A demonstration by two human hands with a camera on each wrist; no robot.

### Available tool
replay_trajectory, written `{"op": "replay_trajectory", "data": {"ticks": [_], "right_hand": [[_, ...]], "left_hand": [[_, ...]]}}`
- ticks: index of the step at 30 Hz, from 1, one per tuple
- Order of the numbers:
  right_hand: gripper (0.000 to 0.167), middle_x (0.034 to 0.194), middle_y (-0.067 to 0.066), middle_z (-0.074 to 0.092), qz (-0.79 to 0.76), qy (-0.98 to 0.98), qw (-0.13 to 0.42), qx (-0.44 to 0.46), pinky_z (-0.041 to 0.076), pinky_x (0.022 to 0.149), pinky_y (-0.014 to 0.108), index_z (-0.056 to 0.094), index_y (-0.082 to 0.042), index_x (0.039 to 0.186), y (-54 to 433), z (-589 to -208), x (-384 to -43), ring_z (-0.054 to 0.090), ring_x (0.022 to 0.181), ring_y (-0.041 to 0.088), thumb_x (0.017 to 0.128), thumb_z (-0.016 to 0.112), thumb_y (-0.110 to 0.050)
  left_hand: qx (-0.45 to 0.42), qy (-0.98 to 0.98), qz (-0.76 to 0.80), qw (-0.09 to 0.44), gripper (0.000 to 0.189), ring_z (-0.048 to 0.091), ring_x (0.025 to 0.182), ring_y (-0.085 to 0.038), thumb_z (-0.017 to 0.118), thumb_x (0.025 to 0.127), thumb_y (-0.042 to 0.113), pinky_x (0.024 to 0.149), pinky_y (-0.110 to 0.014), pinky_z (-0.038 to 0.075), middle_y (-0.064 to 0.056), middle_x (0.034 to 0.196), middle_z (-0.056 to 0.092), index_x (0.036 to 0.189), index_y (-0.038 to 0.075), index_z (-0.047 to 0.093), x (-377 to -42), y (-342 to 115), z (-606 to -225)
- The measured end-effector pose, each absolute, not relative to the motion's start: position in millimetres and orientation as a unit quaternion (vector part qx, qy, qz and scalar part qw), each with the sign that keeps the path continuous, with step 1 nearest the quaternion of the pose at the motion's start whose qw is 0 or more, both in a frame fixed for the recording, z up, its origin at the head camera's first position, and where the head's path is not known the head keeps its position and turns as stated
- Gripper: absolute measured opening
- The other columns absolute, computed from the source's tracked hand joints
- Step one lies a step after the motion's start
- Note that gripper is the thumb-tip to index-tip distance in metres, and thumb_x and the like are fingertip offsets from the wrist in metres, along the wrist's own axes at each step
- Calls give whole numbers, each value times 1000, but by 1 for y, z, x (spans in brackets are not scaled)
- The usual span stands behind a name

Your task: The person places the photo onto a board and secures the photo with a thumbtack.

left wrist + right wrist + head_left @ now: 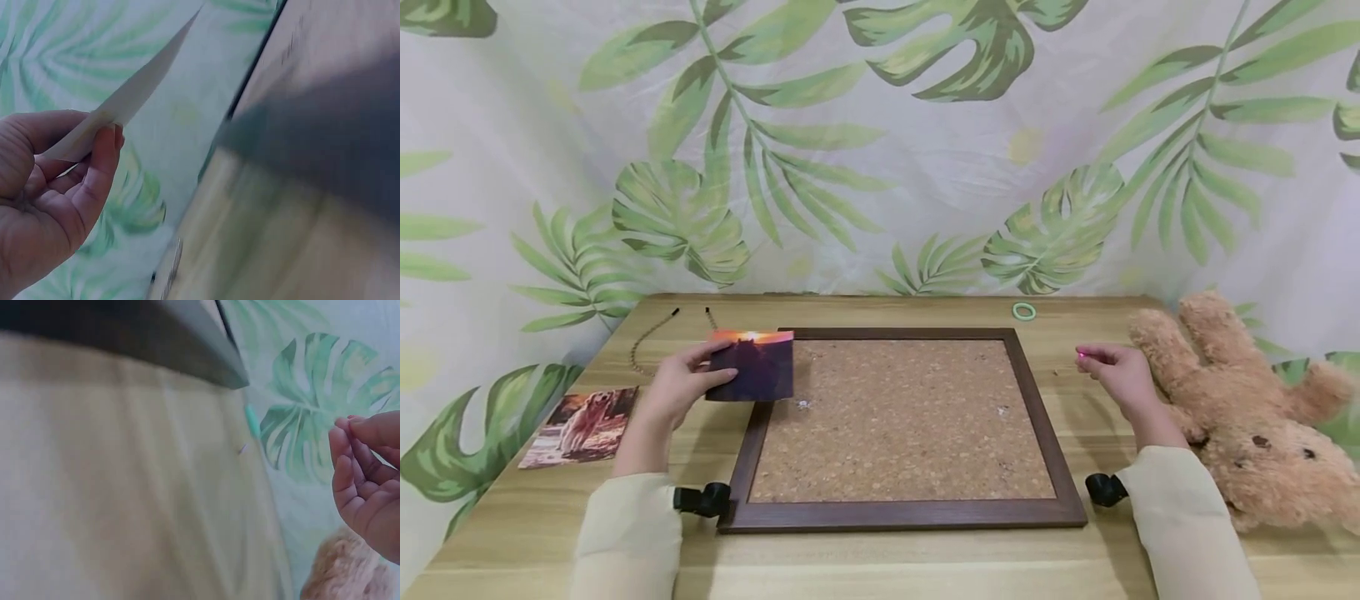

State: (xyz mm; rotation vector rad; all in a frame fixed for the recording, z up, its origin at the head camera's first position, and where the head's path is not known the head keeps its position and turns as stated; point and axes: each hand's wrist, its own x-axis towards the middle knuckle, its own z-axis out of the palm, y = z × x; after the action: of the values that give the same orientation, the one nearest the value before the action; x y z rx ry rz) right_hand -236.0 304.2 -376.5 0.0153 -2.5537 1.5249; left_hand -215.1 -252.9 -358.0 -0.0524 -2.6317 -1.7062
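My left hand (688, 379) pinches a square photo print (751, 367) of a dark silhouette under an orange sunset. It holds the print above the left rail of a cork board (902, 442) with a dark brown wooden frame. From the left wrist view, the print's pale back (134, 94) shows edge-on between thumb and fingers. Right of the board, my right hand (1120, 375) is raised over the table, thumb and fingertips together on a tiny bright pink thing (1081, 355). Most of that thing is hidden by the fingertips.
A dog photo (583, 425) lies at the table's left, with a thin chain (642, 337) behind it. A green ring (1024, 312) lies at the back right. One tiny item (1056, 372) rests near the right hand. A plush bear (1247, 417) lies along the right edge.
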Motion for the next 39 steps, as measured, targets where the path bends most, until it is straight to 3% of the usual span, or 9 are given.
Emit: {"op": "replay_trajectory", "data": {"ticks": [4, 10, 14, 20, 24, 26, 29, 39], "right_hand": [[36, 90, 14, 62, 516, -853, 75, 11, 45, 71, 35, 58, 5, 107, 305, -376, -253, 58, 76, 12, 85, 56, -23], [33, 86, 13, 63, 552, -829, 82, 40, 45, 71, 36, 60, 5, 104, 298, -379, -276, 59, 75, 17, 83, 59, -20], [30, 86, 14, 62, 522, -847, 90, 38, 45, 66, 29, 59, 6, 104, 276, -357, -270, 57, 72, 12, 85, 56, -17], [25, 81, 9, 63, 502, -857, 104, 45, 42, 59, 20, 58, 10, 100, 258, -340, -272, 55, 66, 4, 86, 54, -11], [22, 77, 7, 63, 520, -846, 106, 57, 43, 60, 22, 58, 11, 97, 253, -341, -278, 55, 64, 4, 84, 55, -7], [22, 77, 8, 63, 528, -840, 106, 61, 43, 61, 23, 58, 12, 96, 251, -342, -279, 56, 64, 4, 84, 55, -5], [21, 79, 11, 64, 539, -834, 106, 63, 44, 61, 22, 57, 12, 96, 248, -343, -280, 57, 64, 4, 84, 55, -4], [22, 81, 9, 64, 553, -827, 94, 43, 43, 59, 20, 57, 12, 98, 242, -350, -283, 58, 66, 9, 85, 54, -5]], "left_hand": [[-52, -834, -549, -11, 57, 38, 111, -34, 61, 81, 11, 74, -26, 43, -22, 132, 29, 131, 1, 36, -230, -224, -355], [-69, -843, -534, -16, 55, 41, 108, -29, 62, 79, 7, 80, -35, 38, -20, 127, 37, 130, 5, 40, -252, -178, -354], [-64, -829, -555, -33, 55, 43, 106, -26, 63, 79, 7, 73, -31, 41, -18, 124, 41, 129, 10, 42, -260, -149, -353], [-44, -811, -583, -31, 52, 43, 108, -25, 64, 78, 6, 79, -35, 41, -15, 123, 44, 126, 14, 47, -270, -100, -356], [-53, -803, -594, -13, 51, 53, 73, -17, 66, 74, 3, 60, -25, 42, -12, 85, 58, 122, 7, 50, -277, -68, -367], [-53, -794, -605, -14, 50, 45, 57, -12, 67, 73, 1, 50, -22, 36, -6, 68, 52, 120, 5, 51, -279, -55, -372], [-53, -786, -615, -26, 49, 32, 46, -9, 67, 73, 1, 43, -22, 27, 0, 58, 40, 119, 5, 52, -281, -38, -378], [-65, -797, -598, -45, 49, 27, 51, -14, 72, 70, 10, 48, -28, 25, -1, 62, 30, 116, 12, 55, -287, 10, -401]]}}
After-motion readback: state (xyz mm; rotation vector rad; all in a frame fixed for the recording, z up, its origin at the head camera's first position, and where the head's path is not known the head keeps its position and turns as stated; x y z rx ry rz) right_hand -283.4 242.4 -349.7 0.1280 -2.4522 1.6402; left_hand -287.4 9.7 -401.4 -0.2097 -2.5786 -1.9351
